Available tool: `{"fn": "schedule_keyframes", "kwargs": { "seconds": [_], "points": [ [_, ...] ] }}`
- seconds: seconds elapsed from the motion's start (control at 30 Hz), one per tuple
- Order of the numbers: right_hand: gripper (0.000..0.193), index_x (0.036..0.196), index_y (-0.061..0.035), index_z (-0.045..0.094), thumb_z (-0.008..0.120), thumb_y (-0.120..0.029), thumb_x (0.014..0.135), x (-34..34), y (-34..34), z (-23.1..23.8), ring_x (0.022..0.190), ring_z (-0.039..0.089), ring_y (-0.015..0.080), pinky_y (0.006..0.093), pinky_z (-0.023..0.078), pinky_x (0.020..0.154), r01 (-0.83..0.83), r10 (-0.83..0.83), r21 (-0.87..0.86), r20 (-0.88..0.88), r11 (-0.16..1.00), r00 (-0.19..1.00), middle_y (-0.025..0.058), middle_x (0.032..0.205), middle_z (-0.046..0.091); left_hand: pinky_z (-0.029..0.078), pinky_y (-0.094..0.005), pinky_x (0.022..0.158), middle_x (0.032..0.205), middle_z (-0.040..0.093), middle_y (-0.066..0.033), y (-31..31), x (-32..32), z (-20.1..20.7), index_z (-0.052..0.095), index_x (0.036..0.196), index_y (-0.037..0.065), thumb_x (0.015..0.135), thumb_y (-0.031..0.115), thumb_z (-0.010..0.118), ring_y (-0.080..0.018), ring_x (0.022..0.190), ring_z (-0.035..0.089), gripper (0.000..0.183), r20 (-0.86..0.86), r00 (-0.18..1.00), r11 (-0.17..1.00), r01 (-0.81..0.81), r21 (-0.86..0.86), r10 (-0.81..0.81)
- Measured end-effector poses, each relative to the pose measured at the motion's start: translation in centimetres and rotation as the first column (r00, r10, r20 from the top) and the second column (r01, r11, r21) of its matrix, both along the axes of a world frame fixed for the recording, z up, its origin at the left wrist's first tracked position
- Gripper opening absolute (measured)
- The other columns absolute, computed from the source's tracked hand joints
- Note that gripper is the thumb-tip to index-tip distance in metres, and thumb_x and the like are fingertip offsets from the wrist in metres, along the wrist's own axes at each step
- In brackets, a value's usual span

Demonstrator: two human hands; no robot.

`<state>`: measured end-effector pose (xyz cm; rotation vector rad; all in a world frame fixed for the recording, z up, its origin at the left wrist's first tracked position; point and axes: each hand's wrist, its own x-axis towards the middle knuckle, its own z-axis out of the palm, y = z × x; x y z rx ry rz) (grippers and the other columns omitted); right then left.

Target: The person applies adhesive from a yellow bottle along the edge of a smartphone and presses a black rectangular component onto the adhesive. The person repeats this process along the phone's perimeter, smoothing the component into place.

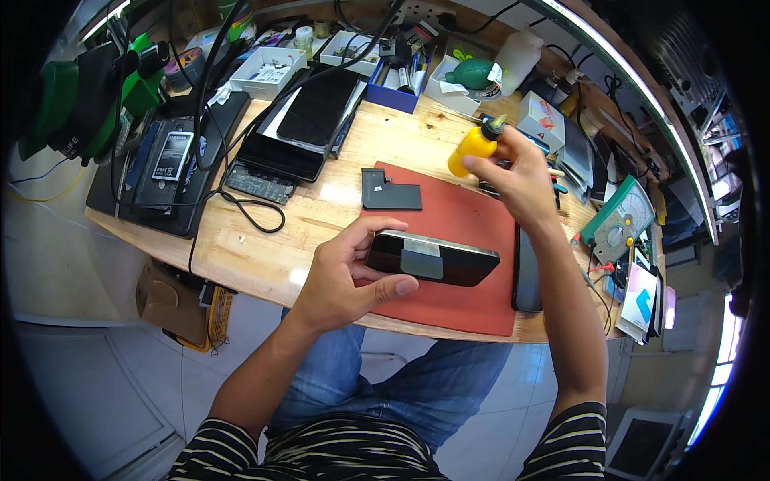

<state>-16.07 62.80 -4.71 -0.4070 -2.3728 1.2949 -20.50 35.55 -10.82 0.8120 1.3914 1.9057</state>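
The fingers [383,290] of the left hand [341,276] are closed around a dark phone [437,258], the thumb pressed along its near edge and the other fingers curled over its far end. The phone lies flat in that grip, just above the red mat [465,289], with a pale grey patch showing on its upper face. The right hand [521,180] is raised farther back over the counter [265,248], and its fingers pinch the dark neck of a small yellow bottle [472,150], which tilts with its body pointing down and to the left.

The red mat covers the near right part of the wooden counter. On the mat's far left corner lies a flat dark plate [389,191] with a notch cut from one side. A second dark phone [528,280] lies along the mat's right edge, beside the right forearm. Right of it sits a green meter [626,218] with a dial face.

Farther left, a stack of dark tablets [301,128] rests on the counter, with black cables [257,210] looping across and in front of it. A phone battery [172,156] lies on a dark pad near the left edge. At the back stand white trays [269,70], a blue box [397,88] and a white box [541,120].
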Motion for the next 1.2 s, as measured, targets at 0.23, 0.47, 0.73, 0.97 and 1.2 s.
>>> {"fn": "schedule_keyframes", "kwargs": {
  "seconds": [0.23, 0.47, 0.73, 0.97, 1.2],
  "points": [
    [0.046, 0.101, 0.0001, 0.075, 0.079, -0.041, 0.081, 9.6, -1.0, 5.0, 0.077, 0.058, 0.0107, 0.0295, 0.043, 0.074, -0.214, 0.215, -0.023, 0.140, 0.977, 0.966, 0.0009, 0.083, 0.067, 0.064, -0.0303, 0.089, 0.119, 0.071, -0.0159, 0.3, 0.1, 0.1, 0.056, 0.135, -0.003, 0.088, 0.018, 0.088, -0.0184, 0.108, 0.073, 0.061, 0.001, 1.000, 1.000, -0.023, -0.001, 0.023],
    [0.046, 0.104, 0.0000, 0.078, 0.076, -0.038, 0.079, 11.5, -1.8, 5.7, 0.077, 0.062, 0.0158, 0.0322, 0.046, 0.071, -0.350, 0.358, -0.087, 0.339, 0.933, 0.870, 0.0064, 0.081, 0.070, 0.064, -0.0328, 0.090, 0.115, 0.072, -0.0172, 0.3, 0.1, 0.1, 0.055, 0.128, -0.005, 0.087, 0.014, 0.087, -0.0195, 0.106, 0.073, 0.055, 0.003, 0.999, 0.999, -0.033, -0.005, 0.033],
    [0.043, 0.100, 0.0012, 0.077, 0.075, -0.038, 0.082, 10.2, -2.0, 6.3, 0.072, 0.064, 0.0150, 0.0306, 0.048, 0.068, -0.385, 0.384, -0.084, 0.416, 0.919, 0.824, 0.0061, 0.076, 0.069, 0.064, -0.0345, 0.091, 0.112, 0.072, -0.0169, 0.1, 0.1, 0.4, 0.054, 0.124, -0.005, 0.085, 0.014, 0.087, -0.0204, 0.106, 0.074, 0.053, -0.008, 1.000, 0.999, -0.028, -0.014, 0.028],
    [0.043, 0.093, -0.0003, 0.077, 0.072, -0.040, 0.080, 9.3, -2.1, 6.2, 0.069, 0.062, 0.0167, 0.0324, 0.048, 0.066, -0.382, 0.336, -0.006, 0.485, 0.924, 0.807, 0.0071, 0.072, 0.068, 0.064, -0.0350, 0.093, 0.111, 0.073, -0.0152, -0.1, 0.2, 0.3, 0.054, 0.123, -0.003, 0.084, 0.016, 0.088, -0.0197, 0.105, 0.074, 0.055, -0.039, 0.999, 1.000, -0.019, -0.025, 0.018],
    [0.040, 0.090, 0.0012, 0.076, 0.071, -0.036, 0.078, 9.2, -2.1, 6.4, 0.067, 0.059, 0.0174, 0.0332, 0.048, 0.065, -0.365, 0.310, 0.013, 0.502, 0.931, 0.807, 0.0092, 0.071, 0.066, 0.064, -0.0354, 0.092, 0.112, 0.073, -0.0162, -0.1, 0.1, 0.3, 0.054, 0.125, -0.002, 0.086, 0.017, 0.088, -0.0204, 0.107, 0.074, 0.055, -0.046, 0.999, 1.000, -0.013, -0.013, 0.013]
  ]
}}
